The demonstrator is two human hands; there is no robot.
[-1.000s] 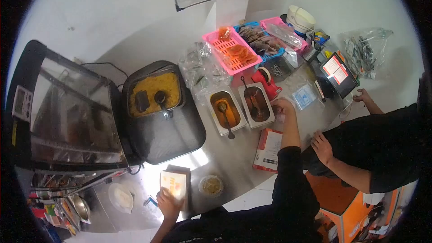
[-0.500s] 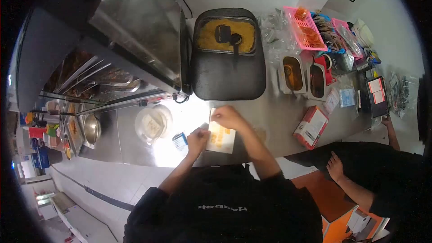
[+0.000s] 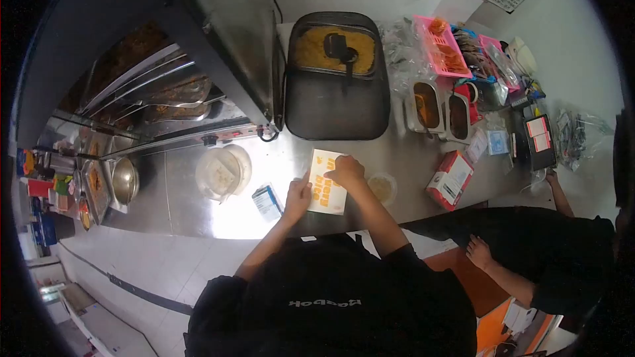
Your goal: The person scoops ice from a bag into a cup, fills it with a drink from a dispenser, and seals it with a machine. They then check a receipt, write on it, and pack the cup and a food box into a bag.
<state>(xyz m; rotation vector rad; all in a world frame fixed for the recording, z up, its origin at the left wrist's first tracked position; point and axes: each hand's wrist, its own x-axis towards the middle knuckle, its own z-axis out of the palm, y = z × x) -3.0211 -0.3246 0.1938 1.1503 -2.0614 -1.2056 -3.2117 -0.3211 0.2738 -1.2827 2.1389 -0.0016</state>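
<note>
A cream food box [image 3: 327, 192] with orange lettering is held over the steel counter, in front of my body. Along its left edge my left hand [image 3: 298, 198] is closed, thumb up against the side. My right hand [image 3: 348, 170] grips its upper right part, the fingers over the printed face. Just left of my left hand lies a blue and white packet [image 3: 266, 202]. Beyond that stands a round clear plastic container [image 3: 221, 172] with something pale in it. A small round clear tub [image 3: 381, 189] sits beside my right forearm.
A black roaster [image 3: 336, 109] with yellow food and dark scoops stands behind. At left is a glass-sided warming cabinet [image 3: 238, 59]. Two sauce pans [image 3: 456, 118], a red-and-white box [image 3: 451, 180] and a pink basket [image 3: 442, 46] are rightward. Another person's hand [image 3: 479, 251] shows at right.
The box has turned so its lettered face shows more fully. My right hand has moved from its top edge down to its right side. The small round tub is now uncovered.
</note>
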